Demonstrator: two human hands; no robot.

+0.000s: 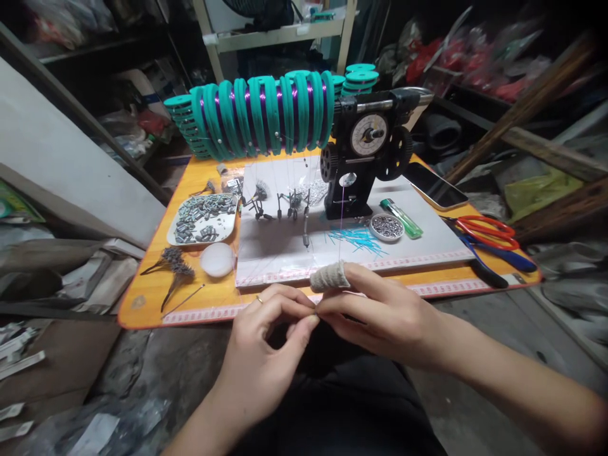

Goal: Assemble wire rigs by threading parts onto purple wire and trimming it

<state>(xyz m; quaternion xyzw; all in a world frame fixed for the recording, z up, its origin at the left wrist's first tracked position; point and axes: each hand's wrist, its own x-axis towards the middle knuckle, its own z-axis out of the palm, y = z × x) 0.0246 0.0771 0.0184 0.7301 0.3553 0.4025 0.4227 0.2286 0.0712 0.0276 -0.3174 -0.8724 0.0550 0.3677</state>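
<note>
My left hand and my right hand meet fingertip to fingertip just in front of the orange table, pinching something very small between them that I cannot make out. A cloth finger cot covers my right index finger. A thin purple thread runs from that finger up to the black winding machine. The machine's shaft carries a row of teal spools wound with purple thread.
A white mat holds hanging weights, teal slivers, a round tin of beads and a green lighter. A tray of metal pieces and a white lid sit left. Phone and red scissors lie right.
</note>
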